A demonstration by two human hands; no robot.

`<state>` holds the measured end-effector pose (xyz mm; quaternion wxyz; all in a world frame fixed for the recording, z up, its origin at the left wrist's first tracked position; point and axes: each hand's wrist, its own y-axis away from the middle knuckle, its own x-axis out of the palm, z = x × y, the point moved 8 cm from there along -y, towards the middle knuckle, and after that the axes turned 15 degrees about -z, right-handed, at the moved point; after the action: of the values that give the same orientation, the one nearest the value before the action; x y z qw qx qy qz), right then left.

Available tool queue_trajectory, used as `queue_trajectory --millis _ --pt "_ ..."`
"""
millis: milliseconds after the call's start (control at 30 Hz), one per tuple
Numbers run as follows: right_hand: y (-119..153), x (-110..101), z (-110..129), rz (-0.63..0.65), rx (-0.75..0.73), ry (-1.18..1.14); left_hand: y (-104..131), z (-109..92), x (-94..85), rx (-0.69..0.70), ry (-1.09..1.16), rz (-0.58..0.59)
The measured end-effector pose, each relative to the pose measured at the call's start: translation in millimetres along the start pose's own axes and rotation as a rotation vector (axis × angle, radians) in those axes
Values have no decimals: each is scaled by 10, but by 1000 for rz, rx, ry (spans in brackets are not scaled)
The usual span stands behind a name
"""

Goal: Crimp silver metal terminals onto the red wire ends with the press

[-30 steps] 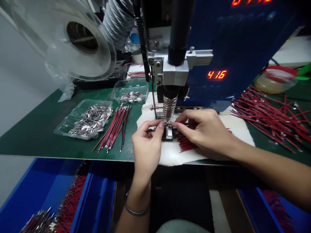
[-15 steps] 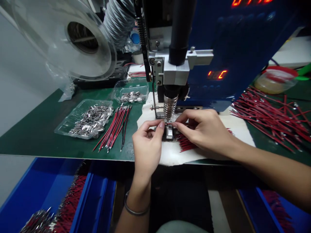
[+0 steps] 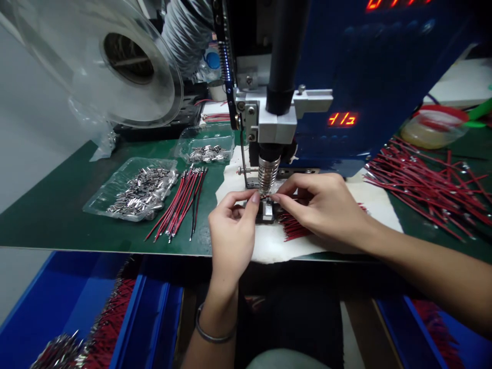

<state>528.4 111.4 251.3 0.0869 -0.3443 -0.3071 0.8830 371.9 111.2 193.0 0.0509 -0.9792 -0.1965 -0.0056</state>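
Both hands meet under the tip of a soldering machine [image 3: 277, 125]. My left hand [image 3: 233, 225] is closed in a pinch, thumb against forefinger, at the left of the small metal fixture [image 3: 268, 210]; what it grips is too small to make out. From the right, my right hand [image 3: 323, 207] pinches a thin red wire, mostly hidden by the fingers, with its end at the fixture. The machine's spring-wrapped tip [image 3: 268, 174] stands directly above the fingertips. Beneath my right hand lies a bundle of red wires [image 3: 294, 228] on a white cloth [image 3: 274, 248].
Left on the green table [image 3: 49, 215] are a clear tray [image 3: 96, 205] of small metal parts, a second such tray [image 3: 184, 148] and red and black wires [image 3: 179, 205]. A wire pile [image 3: 430, 189] lies right. Blue bins [image 3: 149, 307] sit below the edge.
The machine's metal head has come down a little and its spring looks more compressed. The red display reads differently. Both hands hold nearly the same place.
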Motion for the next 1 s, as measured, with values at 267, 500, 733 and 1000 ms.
queue_trajectory --millis 267,500,733,1000 --pt "-11 22 -17 1 5 2 -9 -1 0 18 2 3" --pt "9 10 -21 -6 -4 6 -6 -11 -5 37 -11 -5" --pt "5 3 -23 -19 -15 -3 -6 -21 -4 29 -4 -1" --pt "4 10 -30 -20 -26 6 1 -17 13 31 -1 8"
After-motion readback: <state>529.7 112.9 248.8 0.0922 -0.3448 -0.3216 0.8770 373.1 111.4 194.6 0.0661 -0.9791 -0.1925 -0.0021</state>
